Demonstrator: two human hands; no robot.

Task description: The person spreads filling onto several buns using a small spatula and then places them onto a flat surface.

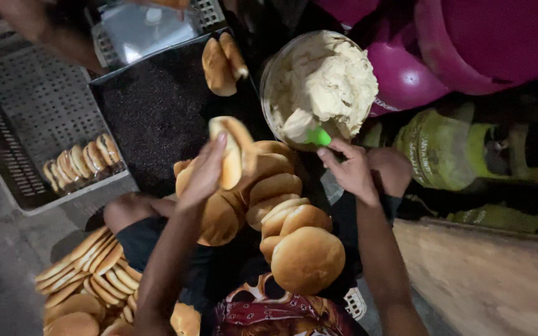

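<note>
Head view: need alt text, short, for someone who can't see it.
Seen from above, the person's left hand holds a split golden bread bun while the right hand dips a green-handled spreader into a round tub of pale cream. A heap of whole round buns fills the lap; a dark baking tray lies behind.
</note>
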